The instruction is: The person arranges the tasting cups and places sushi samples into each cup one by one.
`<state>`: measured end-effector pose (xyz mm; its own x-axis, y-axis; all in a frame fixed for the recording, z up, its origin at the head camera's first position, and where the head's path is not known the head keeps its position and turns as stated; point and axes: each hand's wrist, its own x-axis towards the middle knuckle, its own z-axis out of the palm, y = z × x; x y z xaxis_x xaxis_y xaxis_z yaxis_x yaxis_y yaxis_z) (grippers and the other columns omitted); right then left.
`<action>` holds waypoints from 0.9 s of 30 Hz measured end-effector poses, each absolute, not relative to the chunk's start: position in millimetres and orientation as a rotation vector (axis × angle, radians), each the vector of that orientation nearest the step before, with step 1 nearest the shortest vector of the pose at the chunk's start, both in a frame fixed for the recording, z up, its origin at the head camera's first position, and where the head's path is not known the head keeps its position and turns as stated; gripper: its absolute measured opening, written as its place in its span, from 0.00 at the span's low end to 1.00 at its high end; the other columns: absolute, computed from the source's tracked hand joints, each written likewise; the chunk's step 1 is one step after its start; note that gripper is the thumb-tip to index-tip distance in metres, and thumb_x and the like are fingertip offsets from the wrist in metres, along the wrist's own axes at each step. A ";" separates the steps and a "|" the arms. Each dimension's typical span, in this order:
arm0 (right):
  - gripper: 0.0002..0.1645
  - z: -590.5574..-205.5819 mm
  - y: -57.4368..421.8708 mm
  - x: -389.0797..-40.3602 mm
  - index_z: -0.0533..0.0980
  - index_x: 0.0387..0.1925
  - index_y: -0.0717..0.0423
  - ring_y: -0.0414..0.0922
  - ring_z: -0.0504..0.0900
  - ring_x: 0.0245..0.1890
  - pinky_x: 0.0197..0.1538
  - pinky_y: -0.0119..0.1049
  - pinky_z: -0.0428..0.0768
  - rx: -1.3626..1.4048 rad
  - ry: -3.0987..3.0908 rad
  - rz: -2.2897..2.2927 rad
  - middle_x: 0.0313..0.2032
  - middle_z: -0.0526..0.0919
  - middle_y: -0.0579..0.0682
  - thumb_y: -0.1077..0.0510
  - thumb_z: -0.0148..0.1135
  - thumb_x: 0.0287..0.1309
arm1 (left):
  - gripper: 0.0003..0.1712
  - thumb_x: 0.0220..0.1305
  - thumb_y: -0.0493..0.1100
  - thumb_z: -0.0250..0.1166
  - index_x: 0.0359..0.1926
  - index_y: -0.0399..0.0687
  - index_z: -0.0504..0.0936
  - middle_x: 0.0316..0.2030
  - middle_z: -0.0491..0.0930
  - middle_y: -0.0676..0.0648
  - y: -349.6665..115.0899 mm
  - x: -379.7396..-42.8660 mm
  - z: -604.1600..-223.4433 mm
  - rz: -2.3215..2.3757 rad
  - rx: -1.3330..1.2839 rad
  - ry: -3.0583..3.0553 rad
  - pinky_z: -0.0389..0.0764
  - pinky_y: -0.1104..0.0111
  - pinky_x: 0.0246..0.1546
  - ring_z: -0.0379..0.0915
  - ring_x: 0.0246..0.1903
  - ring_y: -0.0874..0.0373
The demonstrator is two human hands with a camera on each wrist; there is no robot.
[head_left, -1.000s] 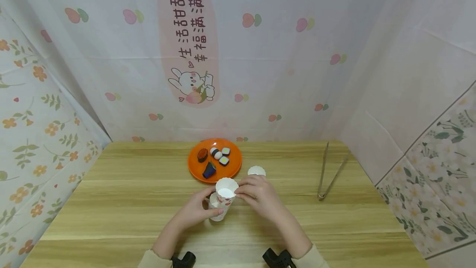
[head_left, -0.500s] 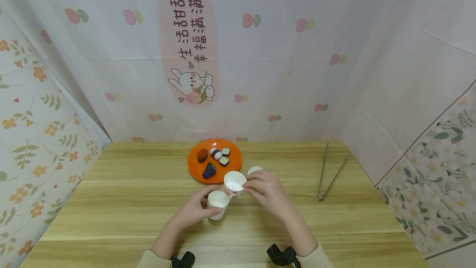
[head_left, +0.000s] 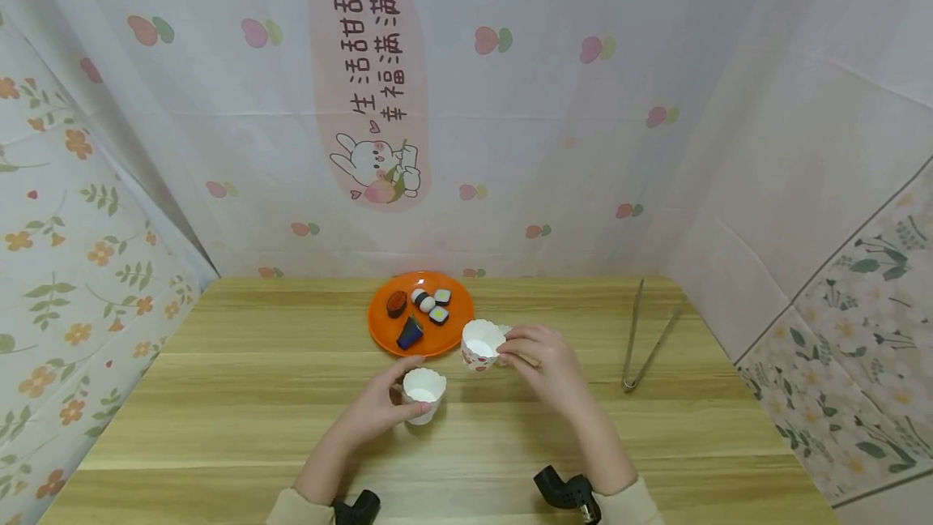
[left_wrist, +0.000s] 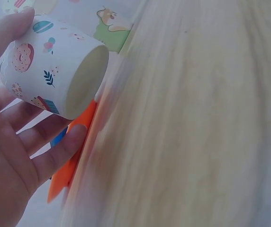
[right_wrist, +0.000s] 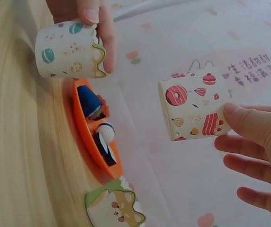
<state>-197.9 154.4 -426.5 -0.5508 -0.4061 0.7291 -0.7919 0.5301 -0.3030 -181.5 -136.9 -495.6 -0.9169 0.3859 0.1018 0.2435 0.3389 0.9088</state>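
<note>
My left hand (head_left: pixel 382 403) holds a paper baking cup (left_wrist: pixel 45 66), thumb on one side and fingers on the other. This white cup has a scalloped rim, with blue macarons and a pink doughnut printed on it. My right hand (head_left: pixel 543 359) pinches a second paper baking cup (right_wrist: pixel 194 106), patterned with red doughnuts and cake slices, by its rim. In the head view that cup is in the air, near the orange plate's right edge. A third baking cup (right_wrist: pixel 114 205), green with a dog print, stands on the table, mostly hidden behind my right fingers in the head view.
An orange plate (head_left: pixel 379 333) at the back middle bears several toy sushi pieces (head_left: pixel 423 300). Metal tongs (head_left: pixel 631 383) lie spread on the right of the wooden table (head_left: pixel 255 403). A printed curtain (head_left: pixel 568 185) hangs along the back edge.
The red-patterned cup has come up out of the cup in my left hand and moved right and back with my right hand. My left hand has barely moved, still holding its cup.
</note>
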 end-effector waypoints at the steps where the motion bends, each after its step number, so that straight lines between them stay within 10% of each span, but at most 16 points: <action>1: 0.11 -426.2 155.8 -198.2 0.84 0.29 0.55 0.48 0.81 0.40 0.45 0.49 0.78 0.958 -2.180 0.847 0.34 0.85 0.51 0.67 0.77 0.38 | 0.41 0.54 0.44 0.73 0.67 0.40 0.66 0.56 0.73 0.44 -136.9 -181.6 -495.6 1.639 0.572 2.457 0.76 0.67 0.38 0.70 0.40 0.53; 27: 0.10 -425.5 189.2 -205.9 0.84 0.28 0.57 0.52 0.81 0.40 0.45 0.49 0.79 0.796 -2.230 0.812 0.35 0.84 0.55 0.67 0.76 0.40 | 0.35 0.49 0.45 0.76 0.58 0.41 0.74 0.43 0.77 0.46 -141.8 -184.4 -499.9 1.673 0.502 2.489 0.75 0.66 0.34 0.71 0.33 0.53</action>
<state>-205.9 189.2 -425.5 -0.6207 -0.3175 0.7169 -0.7042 0.6277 -0.3317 -184.4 -141.8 -499.9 -0.9405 0.3252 0.0987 0.2141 0.3415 0.9152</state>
